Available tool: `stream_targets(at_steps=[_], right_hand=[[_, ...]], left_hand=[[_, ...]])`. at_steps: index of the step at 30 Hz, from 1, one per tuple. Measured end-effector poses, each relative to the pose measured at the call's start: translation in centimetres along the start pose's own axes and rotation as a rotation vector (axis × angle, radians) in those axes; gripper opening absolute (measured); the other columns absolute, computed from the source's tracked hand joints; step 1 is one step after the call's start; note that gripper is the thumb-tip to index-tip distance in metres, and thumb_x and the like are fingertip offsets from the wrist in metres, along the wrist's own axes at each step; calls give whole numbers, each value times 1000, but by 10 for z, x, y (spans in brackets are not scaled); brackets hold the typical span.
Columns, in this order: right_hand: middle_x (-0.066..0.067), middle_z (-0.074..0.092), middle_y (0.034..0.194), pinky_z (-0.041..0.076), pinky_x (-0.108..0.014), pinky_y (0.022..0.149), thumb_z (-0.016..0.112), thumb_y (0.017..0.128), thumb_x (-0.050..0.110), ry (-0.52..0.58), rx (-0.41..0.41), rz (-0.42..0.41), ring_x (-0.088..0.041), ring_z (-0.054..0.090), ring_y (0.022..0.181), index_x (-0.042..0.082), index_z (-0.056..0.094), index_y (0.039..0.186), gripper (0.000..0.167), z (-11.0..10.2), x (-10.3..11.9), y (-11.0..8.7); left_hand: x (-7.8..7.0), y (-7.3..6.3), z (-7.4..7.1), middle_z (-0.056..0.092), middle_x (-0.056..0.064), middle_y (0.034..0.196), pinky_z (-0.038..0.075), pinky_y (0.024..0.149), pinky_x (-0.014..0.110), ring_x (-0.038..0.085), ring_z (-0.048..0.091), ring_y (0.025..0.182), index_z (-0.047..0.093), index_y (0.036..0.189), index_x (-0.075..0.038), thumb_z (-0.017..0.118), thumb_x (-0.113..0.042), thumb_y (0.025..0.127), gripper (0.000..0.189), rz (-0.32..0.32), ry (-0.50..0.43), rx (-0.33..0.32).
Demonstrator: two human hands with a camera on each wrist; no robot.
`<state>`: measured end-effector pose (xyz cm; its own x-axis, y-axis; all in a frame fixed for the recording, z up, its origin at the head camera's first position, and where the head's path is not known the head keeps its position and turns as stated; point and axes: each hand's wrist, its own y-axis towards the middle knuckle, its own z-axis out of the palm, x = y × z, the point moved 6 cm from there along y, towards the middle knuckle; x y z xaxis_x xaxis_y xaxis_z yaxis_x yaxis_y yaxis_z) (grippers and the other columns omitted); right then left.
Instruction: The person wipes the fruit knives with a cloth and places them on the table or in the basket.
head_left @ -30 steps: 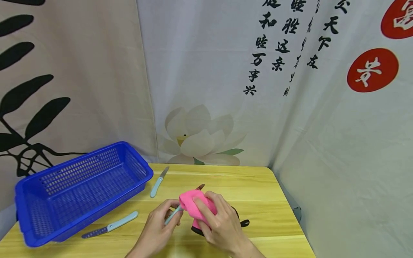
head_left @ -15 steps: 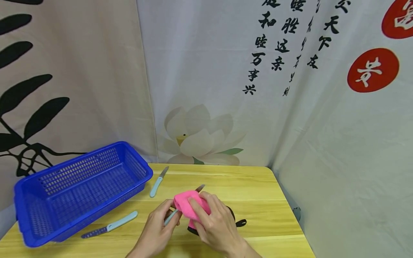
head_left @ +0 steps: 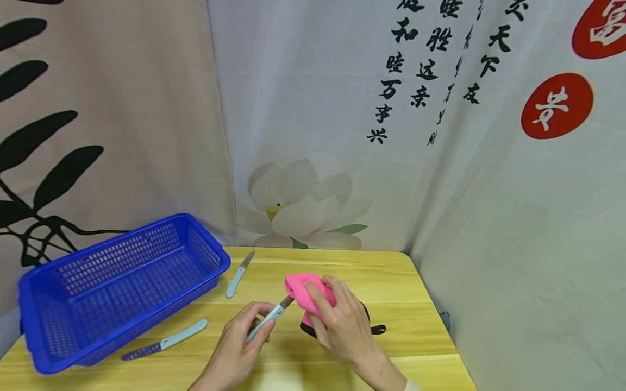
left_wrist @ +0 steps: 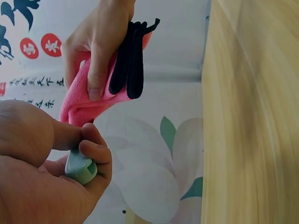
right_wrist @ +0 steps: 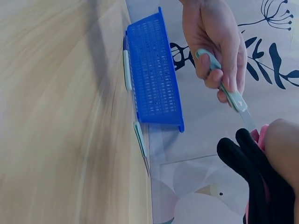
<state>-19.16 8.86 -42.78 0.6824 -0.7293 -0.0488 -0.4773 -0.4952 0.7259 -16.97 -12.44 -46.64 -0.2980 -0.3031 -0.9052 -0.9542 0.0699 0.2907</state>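
Note:
My left hand (head_left: 239,339) grips the pale blue-green handle of a small knife (head_left: 266,321), its blade pointing away to the upper right. The end of that blade is hidden in a folded pink cloth (head_left: 305,290) with black edging. My right hand (head_left: 342,326) pinches the cloth around the blade, thumb and fingers curled on it. In the left wrist view the knife's handle end (left_wrist: 81,169) pokes out of the left fist, below the cloth. From the right wrist, a short stretch of bare blade (right_wrist: 247,120) shows between handle and cloth.
A blue plastic basket (head_left: 127,320) stands at the left of the wooden table (head_left: 391,288). One knife (head_left: 166,340) with a dark, spotted blade lies before it. Another small knife (head_left: 238,277) lies by the basket's right end. Printed curtains (head_left: 313,108) hang behind.
The right hand and cloth shift left at first, then slide up and right along the blade, exposing metal near the handle. The left hand keeps its hold almost unmoved.

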Motion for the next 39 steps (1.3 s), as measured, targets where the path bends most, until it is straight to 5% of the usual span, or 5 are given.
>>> stream_targets(at_steps=[14,28,36,39], right_hand=[[-22,68,127,66,-42,67,88,87,14,-52,-67,74,-32,72,100,13,74,142,56,-10,-38,-3],[-15,69,132,66,-31,82,92,80,19,76,-79,-169,-22,69,101,14,72,146,69,-10,30,6],[-13,68,132,62,-25,81,91,80,18,81,-20,-199,-19,66,98,16,73,139,61,-2,41,5],[-13,69,133,61,-25,81,93,80,19,61,-7,-189,-18,66,97,17,73,139,62,0,40,6]], left_hand=[[4,-3,-5,66,-6,80,46,58,23,4,56,65,75,125,-17,73,-9,109,17,-123,-11,28],[2,-1,-5,67,-7,82,48,59,23,3,62,68,76,122,-18,74,-8,109,16,-101,3,18],[-1,-3,-5,66,-8,83,46,55,24,-1,56,65,74,124,-15,73,-6,109,17,0,-26,-5],[0,-3,-5,66,-9,81,44,54,22,-1,52,62,74,124,-16,73,-9,110,16,-24,-31,7]])
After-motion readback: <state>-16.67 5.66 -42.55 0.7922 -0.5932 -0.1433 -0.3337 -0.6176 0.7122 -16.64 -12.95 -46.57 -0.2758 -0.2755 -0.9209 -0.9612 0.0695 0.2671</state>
